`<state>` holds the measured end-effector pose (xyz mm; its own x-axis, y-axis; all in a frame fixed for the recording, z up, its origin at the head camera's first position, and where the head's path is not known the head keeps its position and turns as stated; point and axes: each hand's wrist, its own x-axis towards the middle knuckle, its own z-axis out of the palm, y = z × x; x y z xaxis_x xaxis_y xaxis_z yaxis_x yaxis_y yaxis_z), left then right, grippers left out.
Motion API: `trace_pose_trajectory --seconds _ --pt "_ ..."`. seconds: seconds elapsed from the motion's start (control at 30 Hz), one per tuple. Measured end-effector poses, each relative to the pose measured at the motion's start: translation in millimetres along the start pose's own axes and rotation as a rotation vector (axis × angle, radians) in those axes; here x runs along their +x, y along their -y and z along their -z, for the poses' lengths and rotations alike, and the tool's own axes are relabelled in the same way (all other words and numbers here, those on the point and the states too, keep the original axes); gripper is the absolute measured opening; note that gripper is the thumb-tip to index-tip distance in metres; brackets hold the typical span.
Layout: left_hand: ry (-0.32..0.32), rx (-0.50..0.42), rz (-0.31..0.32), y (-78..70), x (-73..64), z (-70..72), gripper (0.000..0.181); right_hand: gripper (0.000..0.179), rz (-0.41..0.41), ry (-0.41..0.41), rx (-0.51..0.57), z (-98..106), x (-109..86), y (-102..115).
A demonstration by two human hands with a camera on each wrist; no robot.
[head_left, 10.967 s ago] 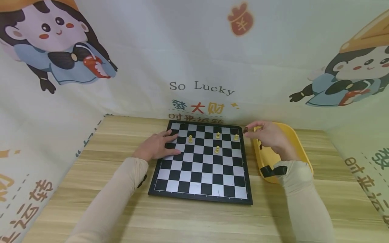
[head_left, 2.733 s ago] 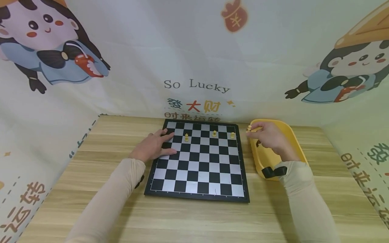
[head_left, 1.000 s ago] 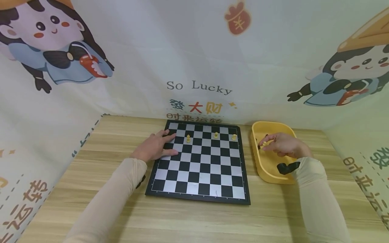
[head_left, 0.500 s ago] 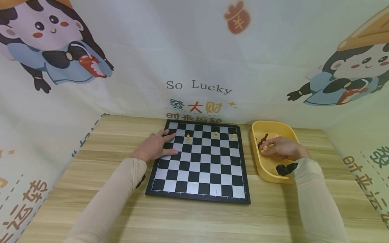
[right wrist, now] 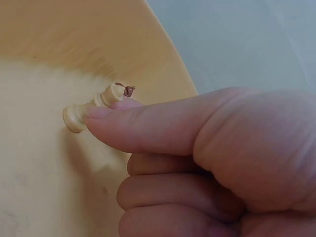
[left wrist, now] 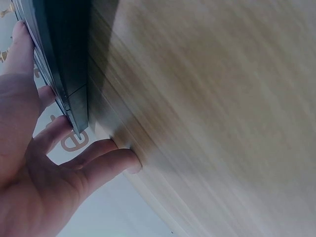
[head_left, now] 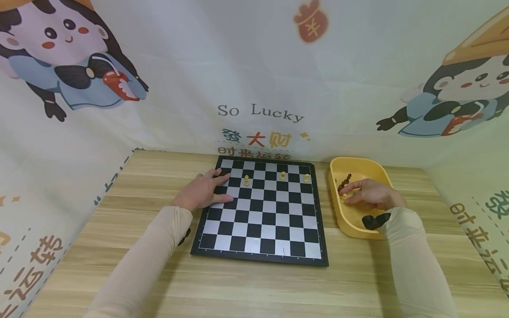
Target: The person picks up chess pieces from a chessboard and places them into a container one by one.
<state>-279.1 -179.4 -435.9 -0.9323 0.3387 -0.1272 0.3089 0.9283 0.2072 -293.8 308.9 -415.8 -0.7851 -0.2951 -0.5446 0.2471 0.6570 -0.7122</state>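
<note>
In the head view, my left hand (head_left: 203, 191) rests on the left border of a chessboard (head_left: 260, 221), fingers spread. The left wrist view shows its fingers (left wrist: 111, 163) along the board's dark edge, some reaching the tabletop. My right hand (head_left: 371, 193) is inside a yellow tray (head_left: 359, 234) right of the board. Its thumb and a fingertip pinch a cream chess piece (right wrist: 74, 117), tilted close above the tray's floor; its exact kind is unclear. Dark brown chess pieces (head_left: 348, 178) lie beside the fingertips along the tray's left wall.
Three cream chess pieces stand on the far rows of the board: one at left (head_left: 246, 179), one right of centre (head_left: 283, 175) and one near the right edge (head_left: 306, 177). A printed cloth (head_left: 258, 66) hangs behind the wooden table (head_left: 238, 291).
Earlier my right hand held a dark piece by the board, later a cream one at the tray's rim. It has moved down into the tray; one cream piece has left the board.
</note>
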Motion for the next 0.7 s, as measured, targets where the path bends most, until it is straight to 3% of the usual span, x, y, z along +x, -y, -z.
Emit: trace_pose_trajectory --seconds 0.17,0.37,0.7 --pt "0.006 0.001 0.008 -0.7 0.0 0.5 0.087 0.05 0.008 -0.021 -0.047 2 -6.2 4" --pt "0.011 -0.011 0.011 -2.3 0.1 0.9 0.088 0.042 0.031 -0.144 -0.213 10 -29.5 27" --pt "0.005 -0.011 0.005 -0.8 -1.0 0.5 0.088 0.04 0.102 -0.234 -0.178 0 -42.2 64"
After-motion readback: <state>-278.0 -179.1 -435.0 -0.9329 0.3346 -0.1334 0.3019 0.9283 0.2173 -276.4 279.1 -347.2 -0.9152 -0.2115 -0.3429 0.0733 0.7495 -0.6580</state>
